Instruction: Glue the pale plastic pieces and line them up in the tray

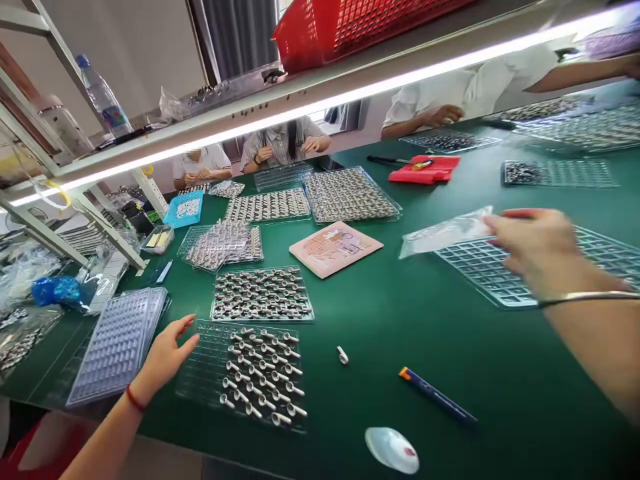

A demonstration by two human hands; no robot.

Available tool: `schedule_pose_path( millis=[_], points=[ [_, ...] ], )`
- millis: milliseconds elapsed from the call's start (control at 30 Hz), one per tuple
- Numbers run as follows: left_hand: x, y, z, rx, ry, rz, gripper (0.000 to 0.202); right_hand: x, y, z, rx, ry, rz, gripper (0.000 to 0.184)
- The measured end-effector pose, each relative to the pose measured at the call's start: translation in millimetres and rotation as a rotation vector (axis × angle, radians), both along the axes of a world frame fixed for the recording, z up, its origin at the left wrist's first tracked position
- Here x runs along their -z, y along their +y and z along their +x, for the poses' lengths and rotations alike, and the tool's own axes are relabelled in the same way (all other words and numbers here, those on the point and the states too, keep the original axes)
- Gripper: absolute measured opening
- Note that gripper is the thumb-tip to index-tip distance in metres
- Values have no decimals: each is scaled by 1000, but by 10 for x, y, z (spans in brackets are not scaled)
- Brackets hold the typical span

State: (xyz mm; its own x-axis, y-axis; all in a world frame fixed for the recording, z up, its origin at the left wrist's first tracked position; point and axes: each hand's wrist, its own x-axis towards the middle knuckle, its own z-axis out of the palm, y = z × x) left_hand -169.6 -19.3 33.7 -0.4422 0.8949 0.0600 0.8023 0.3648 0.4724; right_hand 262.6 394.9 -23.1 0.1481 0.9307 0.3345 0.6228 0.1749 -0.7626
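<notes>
My right hand (537,243) pinches the end of a clear plastic bag (440,233) above a clear grid tray (500,273). What the bag contains, if anything, I cannot make out. My left hand (167,350) has its thumb and fingers apart, beside the left edge of a clear compartment tray (200,363); whether it touches the tray is unclear. Rows of small white spoon-shaped parts (260,373) fill the right part of that tray. One loose white part (343,355) lies on the green table (360,313).
A blue pen (437,395) and a white oval object (393,450) lie near the front. Behind are a pink notebook (335,248), a filled tray (263,293) and red cloth (425,169). Stacked trays (120,347) stand left. A lit shelf (300,110) crosses above; co-workers sit opposite.
</notes>
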Motion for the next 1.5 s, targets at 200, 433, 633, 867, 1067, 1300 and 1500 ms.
schedule_pose_path(
  millis=[200,433,633,867,1067,1300,1500],
  points=[
    [453,-555,-168,-148,3,-40,61,652,-612,-403,-473,-298,-241,28],
    [663,-763,-80,-187,-32,-34,60,714,-472,-412,-344,-503,-323,41],
    [703,-820,-50,-317,-138,42,65,643,-330,-449,-334,-514,-328,31],
    [661,-771,-53,-335,-223,-6,66,-14,35,-140,-206,-417,-186,30],
    [581,-761,-63,-356,-307,-44,61,-104,-521,-507,-734,-367,-247,28],
    [642,-768,-195,-394,-449,-12,55,328,-1773,-776,-1334,-293,-437,19],
    [596,-780,-188,-431,-606,-14,55,370,-1871,-790,-1314,-171,-530,17]
  ],
)
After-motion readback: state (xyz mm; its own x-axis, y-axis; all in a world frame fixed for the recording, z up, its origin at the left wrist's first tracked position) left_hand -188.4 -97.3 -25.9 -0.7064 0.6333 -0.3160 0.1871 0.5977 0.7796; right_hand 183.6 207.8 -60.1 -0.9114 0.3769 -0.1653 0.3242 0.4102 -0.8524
